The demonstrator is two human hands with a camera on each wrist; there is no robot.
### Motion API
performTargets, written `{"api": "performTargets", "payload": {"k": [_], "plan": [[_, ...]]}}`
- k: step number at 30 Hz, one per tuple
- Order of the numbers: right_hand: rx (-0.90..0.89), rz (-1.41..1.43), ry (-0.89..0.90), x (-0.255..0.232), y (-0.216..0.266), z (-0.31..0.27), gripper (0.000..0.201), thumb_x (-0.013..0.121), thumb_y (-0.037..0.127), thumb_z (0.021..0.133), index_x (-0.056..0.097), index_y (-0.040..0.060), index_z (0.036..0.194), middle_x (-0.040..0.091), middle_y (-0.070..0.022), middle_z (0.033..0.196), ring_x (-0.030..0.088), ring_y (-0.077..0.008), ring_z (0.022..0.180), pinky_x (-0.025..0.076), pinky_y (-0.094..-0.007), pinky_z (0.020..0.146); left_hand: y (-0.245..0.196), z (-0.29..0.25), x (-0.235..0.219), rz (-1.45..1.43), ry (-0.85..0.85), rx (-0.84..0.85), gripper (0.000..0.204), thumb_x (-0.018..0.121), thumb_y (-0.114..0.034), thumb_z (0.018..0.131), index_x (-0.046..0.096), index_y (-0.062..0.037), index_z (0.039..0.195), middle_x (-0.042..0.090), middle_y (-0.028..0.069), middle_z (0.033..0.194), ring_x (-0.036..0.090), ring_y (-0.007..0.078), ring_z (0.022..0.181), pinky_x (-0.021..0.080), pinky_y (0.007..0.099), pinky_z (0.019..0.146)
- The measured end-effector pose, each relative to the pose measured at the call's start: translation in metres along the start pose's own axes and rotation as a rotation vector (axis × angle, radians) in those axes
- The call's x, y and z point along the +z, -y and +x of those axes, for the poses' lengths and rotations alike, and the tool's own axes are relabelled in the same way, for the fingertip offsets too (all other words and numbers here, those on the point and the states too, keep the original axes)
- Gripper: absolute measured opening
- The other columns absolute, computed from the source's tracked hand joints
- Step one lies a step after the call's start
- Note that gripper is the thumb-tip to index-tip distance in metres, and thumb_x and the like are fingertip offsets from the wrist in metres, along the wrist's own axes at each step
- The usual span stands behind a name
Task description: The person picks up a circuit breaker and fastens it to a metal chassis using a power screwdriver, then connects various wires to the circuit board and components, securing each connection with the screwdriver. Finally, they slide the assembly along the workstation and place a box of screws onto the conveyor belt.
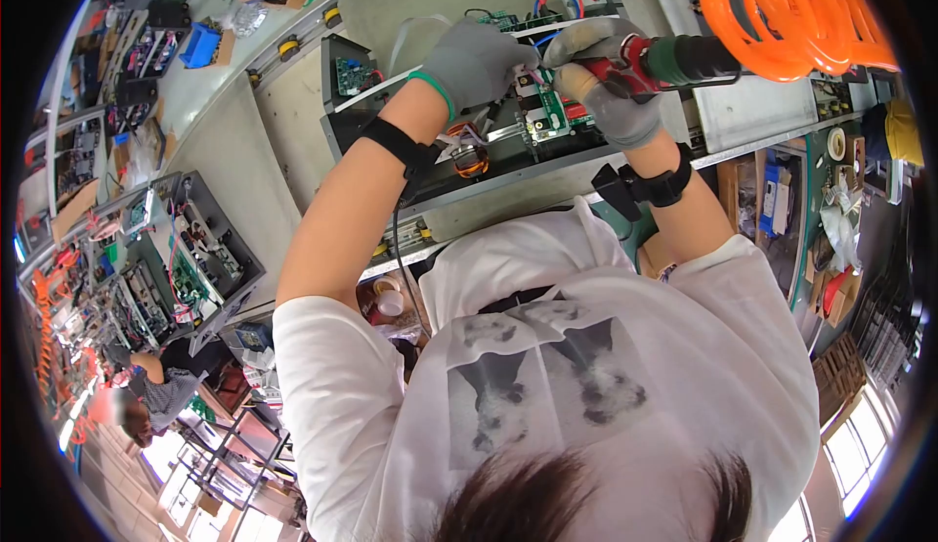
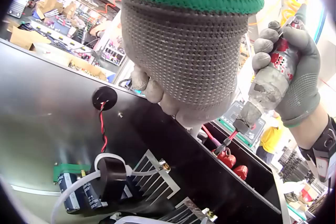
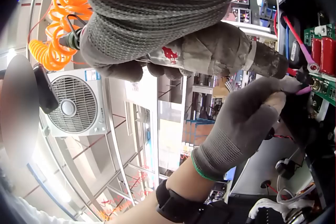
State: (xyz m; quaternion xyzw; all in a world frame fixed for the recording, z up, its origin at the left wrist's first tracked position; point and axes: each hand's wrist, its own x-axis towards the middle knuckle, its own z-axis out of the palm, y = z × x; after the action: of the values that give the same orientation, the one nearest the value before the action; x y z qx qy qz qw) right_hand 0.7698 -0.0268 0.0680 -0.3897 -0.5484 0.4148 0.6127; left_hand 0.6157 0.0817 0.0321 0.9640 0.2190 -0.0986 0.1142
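Both hands wear grey gloves and meet over an open black metal chassis (image 1: 442, 188) holding circuit boards. My right hand (image 1: 616, 83) grips a red power screwdriver (image 3: 210, 50) with a tape-wrapped nose. Its tip points down at a green circuit board (image 1: 549, 120) inside the chassis. Right beside that tip, my left hand (image 3: 239, 124) pinches a pink-sleeved cable end (image 3: 303, 91). Another pink cable with a ring terminal (image 3: 302, 45) lies close by, next to red cylindrical components (image 3: 327, 56). A copper-wound coil (image 1: 470, 159) sits in the chassis below the left hand.
An orange coiled hose (image 1: 782, 24) hangs at the upper right, behind the screwdriver. Another open chassis (image 1: 256, 270) with boards stands at left. Farther back are a blue bin (image 1: 201, 45) and cardboard boxes. Another person (image 1: 176, 395) is at the lower left.
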Motion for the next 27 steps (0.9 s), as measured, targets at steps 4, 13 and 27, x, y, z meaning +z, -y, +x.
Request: {"api": "performTargets", "payload": {"k": [4, 13, 27], "plan": [[0.096, 0.105, -0.046, 0.004, 0.0, 0.003, 0.024, 0.059, -0.014, 0.07, 0.057, 0.0017, 0.088, 0.061, -0.0068, 0.084, 0.059, -0.0132, 0.077, 0.049, -0.0253, 0.071, 0.002, -0.002, 0.005, -0.097, -0.03, -0.032, 0.015, 0.057, -0.016, 0.078, 0.065, -0.0183, 0.09, 0.064, 0.0069, 0.076, 0.062, 0.0282, 0.076, 0.047, 0.0406, 0.071], [0.235, 0.128, -0.071, 0.015, -0.008, 0.008, 0.019, 0.06, -0.012, 0.071, 0.057, 0.0016, 0.084, 0.057, -0.0036, 0.079, 0.055, -0.0114, 0.072, 0.046, -0.0243, 0.066, 0.0, -0.002, 0.002, -0.116, 0.008, -0.073, 0.011, 0.057, -0.019, 0.078, 0.066, -0.0143, 0.084, 0.062, 0.0106, 0.07, 0.062, 0.0295, 0.074, 0.047, 0.0404, 0.071], [0.015, 0.325, -0.115, 0.014, 0.015, 0.022, 0.029, 0.053, -0.014, 0.07, 0.052, 0.0012, 0.095, 0.06, -0.014, 0.086, 0.059, -0.0208, 0.073, 0.05, -0.0306, 0.052, -0.027, -0.033, -0.006, -0.934, -0.294, -0.543, 0.018, 0.056, -0.012, 0.078, 0.06, -0.0052, 0.094, 0.064, 0.0121, 0.093, 0.064, 0.0256, 0.086, 0.049, 0.0368, 0.076]]}}
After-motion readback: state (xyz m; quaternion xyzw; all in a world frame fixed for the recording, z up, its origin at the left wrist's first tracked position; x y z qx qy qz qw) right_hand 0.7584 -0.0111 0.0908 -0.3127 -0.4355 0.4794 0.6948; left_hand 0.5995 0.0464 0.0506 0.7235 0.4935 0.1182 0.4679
